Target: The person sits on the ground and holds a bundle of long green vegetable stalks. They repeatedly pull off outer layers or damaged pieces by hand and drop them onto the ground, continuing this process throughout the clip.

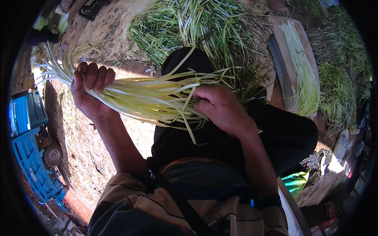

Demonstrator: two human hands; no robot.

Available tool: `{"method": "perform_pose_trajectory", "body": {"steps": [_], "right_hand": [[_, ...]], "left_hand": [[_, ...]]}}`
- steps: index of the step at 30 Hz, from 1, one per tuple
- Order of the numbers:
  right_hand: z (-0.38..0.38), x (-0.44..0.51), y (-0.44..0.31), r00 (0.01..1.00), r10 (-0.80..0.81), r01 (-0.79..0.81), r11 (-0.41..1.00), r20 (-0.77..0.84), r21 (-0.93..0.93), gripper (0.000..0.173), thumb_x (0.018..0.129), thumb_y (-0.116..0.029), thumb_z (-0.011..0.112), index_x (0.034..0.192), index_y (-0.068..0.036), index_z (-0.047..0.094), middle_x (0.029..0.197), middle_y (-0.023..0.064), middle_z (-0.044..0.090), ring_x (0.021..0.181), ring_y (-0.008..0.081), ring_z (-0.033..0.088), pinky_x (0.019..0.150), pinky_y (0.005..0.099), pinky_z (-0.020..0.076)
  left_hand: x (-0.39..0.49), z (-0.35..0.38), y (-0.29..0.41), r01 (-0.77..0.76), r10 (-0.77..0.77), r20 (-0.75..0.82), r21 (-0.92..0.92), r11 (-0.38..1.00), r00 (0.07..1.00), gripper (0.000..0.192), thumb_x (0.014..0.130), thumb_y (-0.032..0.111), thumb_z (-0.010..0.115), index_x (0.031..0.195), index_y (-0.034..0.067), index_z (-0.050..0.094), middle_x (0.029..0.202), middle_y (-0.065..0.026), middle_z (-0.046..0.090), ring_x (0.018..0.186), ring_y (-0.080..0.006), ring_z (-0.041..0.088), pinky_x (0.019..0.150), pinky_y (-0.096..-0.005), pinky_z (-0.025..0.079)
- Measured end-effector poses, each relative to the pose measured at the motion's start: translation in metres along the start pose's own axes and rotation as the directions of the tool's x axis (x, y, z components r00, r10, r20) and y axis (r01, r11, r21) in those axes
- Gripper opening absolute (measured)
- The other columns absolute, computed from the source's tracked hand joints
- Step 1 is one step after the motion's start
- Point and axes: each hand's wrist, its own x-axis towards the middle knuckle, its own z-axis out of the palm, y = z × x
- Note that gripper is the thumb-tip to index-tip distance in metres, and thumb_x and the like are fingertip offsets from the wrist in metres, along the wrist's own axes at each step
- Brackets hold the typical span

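Observation:
A bunch of pale yellow-green garlic chives or similar leafy stalks [147, 96] lies across my lap, above my dark trousers. Around its white stem end, at the left, my left hand [93, 88] is closed in a fist, with the stems fanning out beyond it. At the loose leaf end, my right hand [220, 106] pinches some leaf tips between thumb and fingers. Exactly which leaves it grips is partly hidden. A few single leaves stick out of the bunch, one upward past my knee and one hanging down.
Beyond my knees spreads a large heap of green leafy stalks [200, 23]. On a board at the right rests a tied pale bundle [301, 65]. More greens [336, 88] lie farther right. A blue cargo vehicle [32, 159] stands at the far left on sunlit ground.

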Motion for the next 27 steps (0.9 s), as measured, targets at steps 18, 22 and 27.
{"method": "perform_pose_trajectory", "body": {"steps": [18,22,27], "right_hand": [[0.025,-0.001,0.001,0.95,-0.237,0.167,0.934,-0.201,-0.315,0.014,0.097,-0.017,0.076,0.104,-0.005,0.07,0.093,0.0173,0.071,0.086,0.041,0.071,0.075,0.0495,0.0565],[0.04,0.012,0.026,0.928,-0.038,0.099,0.984,-0.37,0.147,0.016,0.099,-0.012,0.07,0.113,-0.006,0.076,0.092,0.0171,0.075,0.082,0.0321,0.073,0.075,0.0432,0.0567],[0.011,-0.003,0.103,0.798,0.418,0.04,0.682,-0.434,0.73,0.015,0.101,-0.015,0.058,0.092,-0.007,0.067,0.072,-0.0019,0.051,0.054,0.0089,0.042,0.048,0.0297,0.0319]], "left_hand": [[-0.003,-0.003,0.004,0.011,-0.011,-0.01,0.019,1.0,1.0,0.015,0.11,0.024,0.061,0.105,0.01,0.066,0.072,0.0053,0.045,0.062,-0.0101,0.04,0.069,-0.0329,0.037],[-0.001,-0.006,-0.007,0.004,0.003,-0.078,0.097,0.995,0.997,0.018,0.11,0.025,0.06,0.101,0.011,0.067,0.071,0.0047,0.047,0.062,-0.0117,0.042,0.069,-0.0337,0.038],[0.001,-0.021,0.004,-0.026,0.041,-0.204,0.074,0.997,0.978,0.019,0.108,0.024,0.062,0.094,0.012,0.065,0.07,0.0039,0.047,0.061,-0.0129,0.042,0.068,-0.0342,0.039]]}}
